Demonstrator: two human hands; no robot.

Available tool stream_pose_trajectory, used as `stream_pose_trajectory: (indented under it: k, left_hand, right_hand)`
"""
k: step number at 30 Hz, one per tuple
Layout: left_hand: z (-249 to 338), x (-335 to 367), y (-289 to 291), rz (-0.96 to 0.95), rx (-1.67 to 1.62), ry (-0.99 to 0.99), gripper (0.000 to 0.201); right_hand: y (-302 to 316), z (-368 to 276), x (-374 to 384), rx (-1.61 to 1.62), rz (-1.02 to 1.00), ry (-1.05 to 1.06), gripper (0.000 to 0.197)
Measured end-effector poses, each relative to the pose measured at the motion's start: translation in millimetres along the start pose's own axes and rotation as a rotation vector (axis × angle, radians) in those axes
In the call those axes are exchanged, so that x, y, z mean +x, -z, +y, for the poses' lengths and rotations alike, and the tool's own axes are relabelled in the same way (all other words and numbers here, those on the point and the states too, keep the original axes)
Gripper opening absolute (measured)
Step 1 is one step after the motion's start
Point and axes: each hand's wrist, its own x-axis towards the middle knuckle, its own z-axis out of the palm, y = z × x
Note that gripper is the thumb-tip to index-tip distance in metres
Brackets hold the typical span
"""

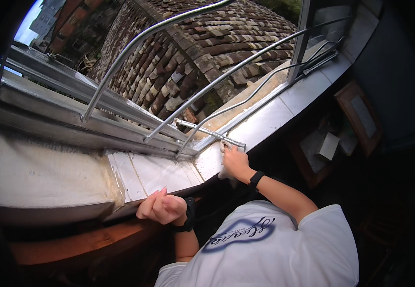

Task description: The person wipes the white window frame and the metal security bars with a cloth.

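My right hand [236, 162] is closed around a crumpled whitish cloth [225, 173] at the white tiled sill [267, 117], near the corner of the window. Part of the cloth hangs below the fingers, over the sill's edge. Right above that hand is the end of a thin metal stay bar [212, 132], which slants in from the window frame. Over the front edge of the tiles, my left hand [162, 207] is held with its fingers curled in, and nothing shows in it. Both wrists wear black bands.
Curved metal rails [202, 93] cross the window opening, with an aluminium frame [88, 119] at left. A tiled roof [169, 71] lies outside. Below the sill are a wooden surface [73, 241] at left and a framed panel [359, 112] with a white box [329, 146] at right.
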Motion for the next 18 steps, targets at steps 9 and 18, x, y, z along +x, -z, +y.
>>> stream_pose_trajectory:
  k: [9, 18]
  left_hand:
    - [-0.7, -2.0, -0.7, 0.008, 0.005, 0.034, 0.022]
    - [1.8, -1.6, -2.2, 0.005, 0.04, 0.018, 0.022]
  right_hand:
    - [7.2, 6.1, -32.3, -0.004, -0.091, 0.182, 0.024]
    - [3.3, 19.4, -37.8, -0.066, -0.115, 0.042, 0.035]
